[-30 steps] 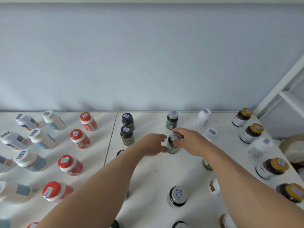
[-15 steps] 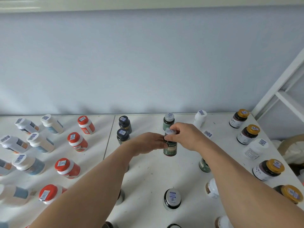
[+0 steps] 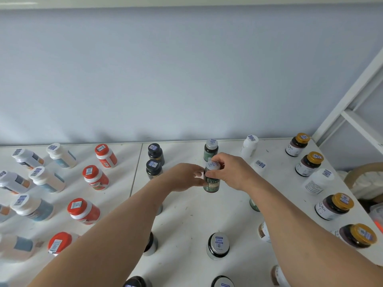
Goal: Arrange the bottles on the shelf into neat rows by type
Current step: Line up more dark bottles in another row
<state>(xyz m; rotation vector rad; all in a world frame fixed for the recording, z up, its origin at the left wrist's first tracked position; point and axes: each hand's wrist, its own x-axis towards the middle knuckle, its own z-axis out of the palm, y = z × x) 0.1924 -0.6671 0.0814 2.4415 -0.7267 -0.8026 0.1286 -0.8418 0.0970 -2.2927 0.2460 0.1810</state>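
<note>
Against pale blue wall (image 3: 186,79), white bottle-dotted shelf (image 3: 186,214)

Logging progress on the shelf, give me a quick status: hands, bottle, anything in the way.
Both hands, left hand and right hand, grip the green bottle, upright behind its twin. Nothing blocking.

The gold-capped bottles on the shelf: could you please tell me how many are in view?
4, all in a column along the right edge: back corner, next forward, further forward, and nearest. More may sit out of frame.
</note>
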